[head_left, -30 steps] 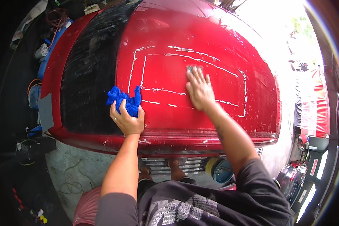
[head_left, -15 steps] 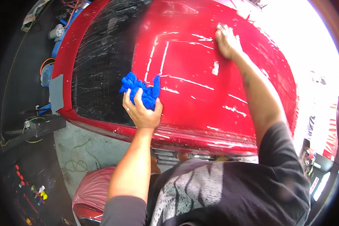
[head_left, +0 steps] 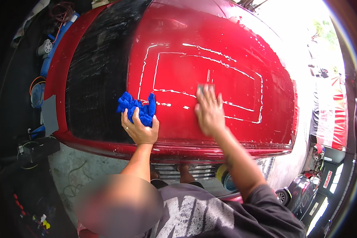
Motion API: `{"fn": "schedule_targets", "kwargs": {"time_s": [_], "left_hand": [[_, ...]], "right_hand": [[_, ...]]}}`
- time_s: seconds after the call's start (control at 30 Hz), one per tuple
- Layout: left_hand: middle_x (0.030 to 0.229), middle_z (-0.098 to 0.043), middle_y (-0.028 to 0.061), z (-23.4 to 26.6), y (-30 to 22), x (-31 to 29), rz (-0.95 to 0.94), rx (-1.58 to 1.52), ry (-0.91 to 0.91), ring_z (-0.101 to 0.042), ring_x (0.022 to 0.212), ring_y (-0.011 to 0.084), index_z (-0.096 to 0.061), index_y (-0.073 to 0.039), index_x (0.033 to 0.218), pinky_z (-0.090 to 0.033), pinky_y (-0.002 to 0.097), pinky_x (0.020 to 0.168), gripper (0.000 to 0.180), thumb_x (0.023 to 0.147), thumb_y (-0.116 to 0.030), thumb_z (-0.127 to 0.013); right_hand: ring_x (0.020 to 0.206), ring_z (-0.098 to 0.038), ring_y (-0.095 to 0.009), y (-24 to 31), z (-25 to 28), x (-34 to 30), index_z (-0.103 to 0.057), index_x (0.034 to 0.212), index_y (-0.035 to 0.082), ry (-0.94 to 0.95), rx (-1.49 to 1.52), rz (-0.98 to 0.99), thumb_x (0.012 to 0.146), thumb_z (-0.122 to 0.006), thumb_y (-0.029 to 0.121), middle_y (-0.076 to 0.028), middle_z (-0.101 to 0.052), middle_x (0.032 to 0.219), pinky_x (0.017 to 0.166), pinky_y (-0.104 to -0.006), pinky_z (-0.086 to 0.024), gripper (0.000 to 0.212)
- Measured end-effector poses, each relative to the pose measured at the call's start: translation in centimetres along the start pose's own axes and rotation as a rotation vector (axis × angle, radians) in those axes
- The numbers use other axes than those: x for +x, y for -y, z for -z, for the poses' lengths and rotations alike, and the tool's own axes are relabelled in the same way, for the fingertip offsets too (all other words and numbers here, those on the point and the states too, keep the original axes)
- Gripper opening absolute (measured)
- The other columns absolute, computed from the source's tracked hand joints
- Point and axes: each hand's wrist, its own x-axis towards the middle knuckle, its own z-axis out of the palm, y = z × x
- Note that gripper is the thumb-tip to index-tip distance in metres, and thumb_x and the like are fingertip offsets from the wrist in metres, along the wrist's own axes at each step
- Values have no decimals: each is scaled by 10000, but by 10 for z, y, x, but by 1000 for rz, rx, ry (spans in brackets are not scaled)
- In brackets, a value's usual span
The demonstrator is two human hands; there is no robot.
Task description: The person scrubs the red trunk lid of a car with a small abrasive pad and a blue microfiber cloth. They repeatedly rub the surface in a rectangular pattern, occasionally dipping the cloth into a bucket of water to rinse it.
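L hand (head_left: 142, 131), ctr-left of frame, half-curled round blue cloth (head_left: 130, 104), prob. for handiness; R hand (head_left: 210, 114), mid-frame, near-flat over grey pad (head_left: 201, 85), prob. spreading pressure on red car panel (head_left: 178, 129).

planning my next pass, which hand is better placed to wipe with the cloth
Probably the left hand: it holds the cloth, while the right hand lies over a grey pad.

- Glossy red car surface (head_left: 178, 129), wide and curved, with a pale-streaked dark panel (head_left: 95, 79) toward the left.
- Bunched blue cloth (head_left: 141, 112) straddling the dark panel's edge, under the left hand (head_left: 141, 130).
- Small greyish pad (head_left: 205, 86) on the red, under the right hand (head_left: 209, 114).
- Broken white lines (head_left: 156, 71) forming nested rectangles.
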Motion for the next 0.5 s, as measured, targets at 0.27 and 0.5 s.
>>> {"fn": "schedule_targets", "kwargs": {"time_s": [0.27,0.5], "left_hand": [[1533,-434,340,-9,-7,1,-98,-81,-3,-449,1405,539,-574,-40,1426,-384,657,1177,761,789,-350,-852],[1511,-444,327,1,2,4,-36,10,-32,-450,1400,536,-563,-81,1444,-386,661,1178,781,791,-371,-880]], "right_hand": [[1677,-246,-386,-189,14,341,-302,1735,150,6,-80,-148,1174,-235,479,-151,-267,1817,1337,-636,-228,653],[1652,-261,-468,-25,-7,107,-341,1690,25,-116,-123,-57,1165,-422,316,-269,-330,1755,1330,-643,-225,606]]}}
